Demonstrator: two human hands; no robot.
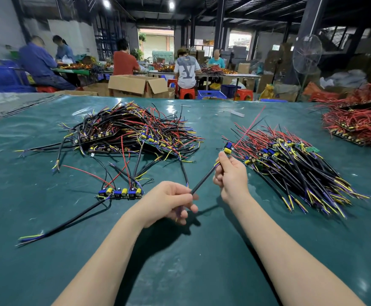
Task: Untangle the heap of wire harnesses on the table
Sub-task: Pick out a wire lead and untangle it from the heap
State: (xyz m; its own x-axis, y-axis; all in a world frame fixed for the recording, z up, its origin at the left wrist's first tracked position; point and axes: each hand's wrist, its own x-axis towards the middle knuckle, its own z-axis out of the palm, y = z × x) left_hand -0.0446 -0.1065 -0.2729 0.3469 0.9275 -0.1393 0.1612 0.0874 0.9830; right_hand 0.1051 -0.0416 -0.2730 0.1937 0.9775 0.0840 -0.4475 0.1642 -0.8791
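Holding one harness [204,178] up over the green table [25,184], centre frame, both hands on it. Left hand [169,202]: fingers curled, pinching the low end of the black cable. Right hand [232,173]: fingers curled round the upper end, just under its small board with blue and yellow parts; a red wire runs up from there. Tangled heap [131,131] of black, red and yellow wires with boards lies upper left of centre, apart from both hands. Strip of three boards [120,193] with loose wires lies just left of the left hand. Combed-out pile [297,164] lies right of centre, near the right hand. Red-wire pile [356,122] sits at the far right edge.
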